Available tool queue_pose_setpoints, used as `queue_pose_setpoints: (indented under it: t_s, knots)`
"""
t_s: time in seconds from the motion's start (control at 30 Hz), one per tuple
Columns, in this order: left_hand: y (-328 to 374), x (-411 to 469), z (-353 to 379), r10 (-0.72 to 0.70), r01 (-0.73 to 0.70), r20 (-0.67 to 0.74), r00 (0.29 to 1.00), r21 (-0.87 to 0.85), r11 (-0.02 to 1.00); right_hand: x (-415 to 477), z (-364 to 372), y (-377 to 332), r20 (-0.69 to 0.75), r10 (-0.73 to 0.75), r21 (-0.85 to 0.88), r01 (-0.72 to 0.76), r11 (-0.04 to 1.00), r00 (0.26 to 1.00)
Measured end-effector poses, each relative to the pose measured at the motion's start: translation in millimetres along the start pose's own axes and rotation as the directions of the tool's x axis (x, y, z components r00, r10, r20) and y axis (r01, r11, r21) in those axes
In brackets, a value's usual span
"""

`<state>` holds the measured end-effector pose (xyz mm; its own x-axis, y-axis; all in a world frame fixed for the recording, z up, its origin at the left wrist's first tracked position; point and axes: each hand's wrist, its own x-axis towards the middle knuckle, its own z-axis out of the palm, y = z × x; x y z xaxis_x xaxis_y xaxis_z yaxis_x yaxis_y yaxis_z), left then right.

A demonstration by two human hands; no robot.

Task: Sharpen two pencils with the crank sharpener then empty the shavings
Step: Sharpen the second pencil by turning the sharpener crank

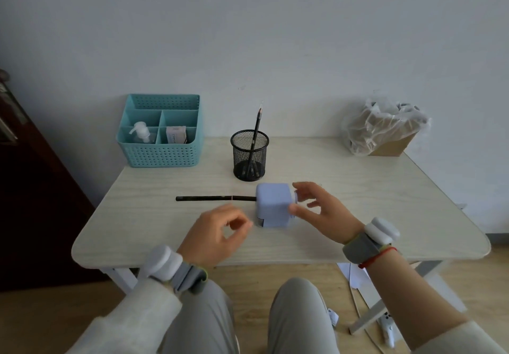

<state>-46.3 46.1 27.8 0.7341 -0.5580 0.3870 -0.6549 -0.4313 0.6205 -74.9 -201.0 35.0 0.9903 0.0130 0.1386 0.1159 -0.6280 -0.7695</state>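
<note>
The pale blue crank sharpener (274,205) stands in the middle of the table. A dark pencil (212,198) lies level, its tip pushed into the sharpener's left side. My right hand (322,213) is at the sharpener's right end, thumb and forefinger spread on either side of the crank; I cannot see them closing on it, and the hand mostly hides the crank. My left hand (217,232) hovers just in front and left of the sharpener, fingers loosely curled, holding nothing. A second pencil (257,133) stands upright in a black mesh cup (249,158) behind the sharpener.
A teal organiser basket (162,155) with a pump bottle and a small box sits at the back left. A cardboard bin lined with a clear plastic bag (382,130) stands at the back right corner. The table's front edge (275,260) is close to my knees.
</note>
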Motion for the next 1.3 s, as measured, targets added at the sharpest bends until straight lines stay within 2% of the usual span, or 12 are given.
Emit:
queue_pose_setpoints:
  t_s: [0.07,0.17,0.33,0.63,0.83,0.93,1.17,1.3]
  knots:
    - [-11,-10,13,-0.124,0.121,0.092,0.988,0.043,0.992,-7,1,7,-0.039,0.026,0.004,-0.026,1.0,0.999]
    - [-22,-7,22,-0.195,0.186,0.081,0.977,0.108,0.977,-11,7,14,-0.073,0.06,0.014,-0.059,0.998,0.996]
    - [-23,21,36,-0.325,0.281,0.169,0.93,0.243,0.929,-12,12,20,-0.053,0.094,-0.181,-0.102,0.978,0.994]
    - [-15,41,45,-0.4,0.4,0.084,0.913,0.02,0.916,-13,11,15,-0.006,0.04,-0.255,-0.041,0.966,0.999]
    - [-17,37,39,-0.435,0.439,0.111,0.894,-0.019,0.898,-18,-1,13,0.131,-0.013,-0.27,0.049,0.962,0.991]
    - [-17,34,35,-0.448,0.453,0.112,0.887,-0.018,0.891,-20,-9,4,0.15,-0.065,-0.236,0.099,0.967,0.987]
    - [-20,27,25,-0.452,0.46,0.112,0.885,-0.052,0.886,-8,-23,-25,0.039,-0.19,-0.151,0.194,0.969,0.981]
    - [-18,24,25,-0.464,0.471,0.093,0.881,-0.077,0.879,17,-21,-28,-0.062,-0.183,-0.189,0.168,0.967,0.981]
